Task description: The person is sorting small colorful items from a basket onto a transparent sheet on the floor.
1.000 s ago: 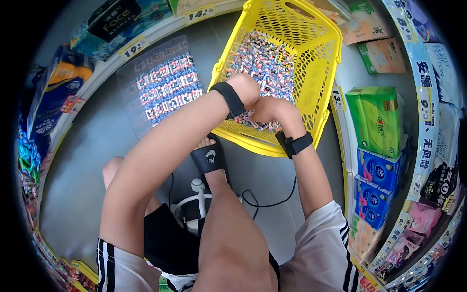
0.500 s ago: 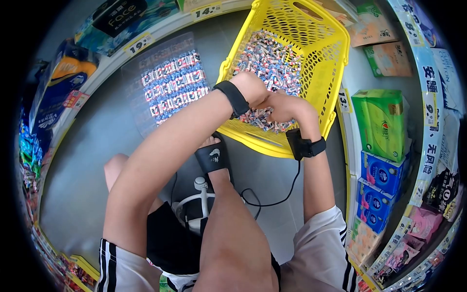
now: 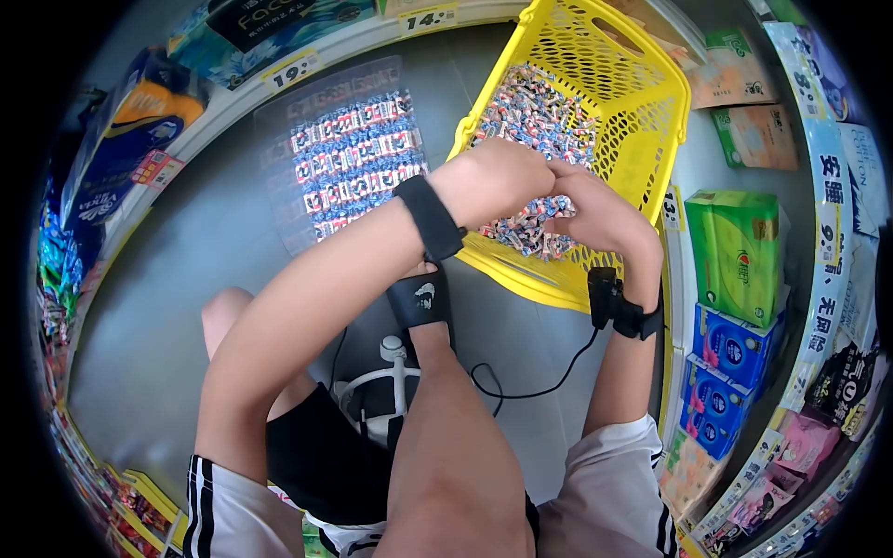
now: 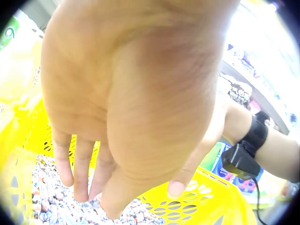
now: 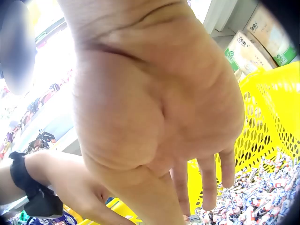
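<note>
In the head view, a yellow basket (image 3: pixel 668 158) holds a heap of small twist-wrapped candies (image 3: pixel 535 107) in red, white and blue. My left hand (image 3: pixel 498 181) is over its near left part, palm down. In the left wrist view the thumb and fingertips come together, a pale bit of wrapper showing between them. My right hand (image 3: pixel 605 214) meets it from the right, its index finger at the left hand's fingers. Its thumb stands apart from that finger, and the other fingers look straight in the right wrist view. Left of the basket, candies lie in rows (image 3: pixel 358 167) on a clear plastic sheet (image 3: pixel 279 219).
Shelves with tissue packs, one green (image 3: pixel 735 251) and several blue (image 3: pixel 726 339), line the right side. At the left and back stand more packs above price tags (image 3: pixel 290 70). A black cable (image 3: pixel 539 391) runs over the grey floor near a sandalled foot (image 3: pixel 423 296).
Both hands have risen from the candies and look larger, the right wrist farther to the right. The whole scene has shifted rightward with the head's turn. The candy rows look the same.
</note>
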Tool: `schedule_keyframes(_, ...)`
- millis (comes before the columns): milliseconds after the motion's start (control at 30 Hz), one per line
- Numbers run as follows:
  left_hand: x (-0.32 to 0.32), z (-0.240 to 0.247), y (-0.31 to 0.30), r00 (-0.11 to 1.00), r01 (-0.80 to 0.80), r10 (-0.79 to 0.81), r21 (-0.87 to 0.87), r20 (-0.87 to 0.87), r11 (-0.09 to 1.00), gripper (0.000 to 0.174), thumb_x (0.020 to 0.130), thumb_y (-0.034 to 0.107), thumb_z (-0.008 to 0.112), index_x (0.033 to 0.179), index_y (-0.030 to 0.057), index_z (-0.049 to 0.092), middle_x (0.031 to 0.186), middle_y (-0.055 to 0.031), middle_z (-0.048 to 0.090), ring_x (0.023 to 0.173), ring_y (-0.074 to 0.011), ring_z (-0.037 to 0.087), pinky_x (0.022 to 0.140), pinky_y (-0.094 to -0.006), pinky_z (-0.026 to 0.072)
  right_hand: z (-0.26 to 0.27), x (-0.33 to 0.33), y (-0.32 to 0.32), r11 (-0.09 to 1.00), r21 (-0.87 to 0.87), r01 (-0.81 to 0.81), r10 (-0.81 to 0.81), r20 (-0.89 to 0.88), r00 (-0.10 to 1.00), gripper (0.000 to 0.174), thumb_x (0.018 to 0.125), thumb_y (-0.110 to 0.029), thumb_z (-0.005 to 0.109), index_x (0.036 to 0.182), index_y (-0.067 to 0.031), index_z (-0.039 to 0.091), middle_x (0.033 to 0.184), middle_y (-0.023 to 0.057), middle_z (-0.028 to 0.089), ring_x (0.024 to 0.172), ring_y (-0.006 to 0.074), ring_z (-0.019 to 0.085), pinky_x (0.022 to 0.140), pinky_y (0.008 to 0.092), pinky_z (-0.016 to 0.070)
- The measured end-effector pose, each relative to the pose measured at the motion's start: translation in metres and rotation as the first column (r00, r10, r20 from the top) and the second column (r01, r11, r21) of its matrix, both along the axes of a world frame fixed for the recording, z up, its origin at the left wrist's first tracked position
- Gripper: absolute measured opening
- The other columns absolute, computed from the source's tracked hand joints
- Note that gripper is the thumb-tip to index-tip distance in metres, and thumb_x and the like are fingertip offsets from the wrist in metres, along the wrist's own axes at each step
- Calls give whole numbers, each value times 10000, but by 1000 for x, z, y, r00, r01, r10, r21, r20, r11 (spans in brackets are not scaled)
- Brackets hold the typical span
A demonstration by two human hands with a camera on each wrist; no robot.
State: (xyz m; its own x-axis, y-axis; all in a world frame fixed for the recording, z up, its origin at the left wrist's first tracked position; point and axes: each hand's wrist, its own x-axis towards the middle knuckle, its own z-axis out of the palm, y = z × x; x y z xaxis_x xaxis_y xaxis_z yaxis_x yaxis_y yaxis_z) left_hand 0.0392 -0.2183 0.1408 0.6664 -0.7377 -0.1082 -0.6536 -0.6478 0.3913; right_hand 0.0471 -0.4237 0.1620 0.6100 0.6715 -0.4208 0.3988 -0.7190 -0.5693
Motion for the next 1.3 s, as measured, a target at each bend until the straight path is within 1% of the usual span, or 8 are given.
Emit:
schedule_keyframes(100,-7,14,19,997,-48,57,-151,53,987,143,787,-57,686,905,2,742,904,-179,725,928,-389,723,803,-484,578,27,-5,15,995,85,46,-49,38,998,354,812,2,770,1164,14,736,1381,141,622,1306,355,574,1132,435,445)
schedule_keyframes(233,-16,21,49,990,-38,85,-365,112,930,240,806,-61,662,1018,30,727,1035,-117,687,1008,-352,688,861,-459,552,34,-15,35,970,222,102,-140,161,977,231,836,32,731,1067,43,734,1173,151,698,1122,365,669,992,444,515)
schedule_keyframes(333,-28,32,70,965,-38,127,-357,230,933,297,824,-33,662,1107,42,715,1039,-116,663,1043,-346,667,903,-443,543,48,-21,60,935,338,113,-213,277,937,121,861,43,699,979,53,726,974,172,715,917,384,699,844,442,538)
schedule_keyframes(500,-45,32,112,930,-132,269,-458,248,879,417,837,-65,625,1238,41,660,1079,-154,659,1035,-382,658,894,-461,537,60,-31,103,904,402,146,-275,284,919,75,903,35,670,962,52,714,964,178,730,892,363,717,822,425,548)
schedule_keyframes(600,-52,33,135,937,-166,294,-500,188,850,376,838,-107,577,1194,13,581,1080,-190,664,1041,-422,650,879,-482,534,58,-37,130,857,479,190,-359,292,886,95,946,13,642,1017,44,697,904,177,749,806,315,756,754,396,578)
schedule_keyframes(767,-68,22,172,930,-262,363,-591,58,763,301,879,-133,527,1154,-13,502,1111,-222,687,1105,-448,643,878,-489,546,52,-46,180,857,479,188,-327,223,918,120,915,4,680,1028,45,682,893,183,747,819,330,755,757,410,579)
schedule_keyframes(833,-73,12,187,927,-283,375,-604,29,745,275,897,-120,534,1149,-14,510,1112,-220,692,1090,-436,653,869,-479,556,37,-47,196,877,472,89,-266,322,909,146,884,10,706,1026,39,691,899,188,748,848,355,745,757,420,576)
schedule_keyframes(1300,-89,-50,265,908,-404,412,-426,-80,809,202,870,-104,575,1039,-3,528,963,-201,689,960,-435,662,781,-509,505,-54,-53,273,943,301,140,-209,211,955,137,879,-57,750,981,33,735,940,227,751,920,413,728,830,488,573)
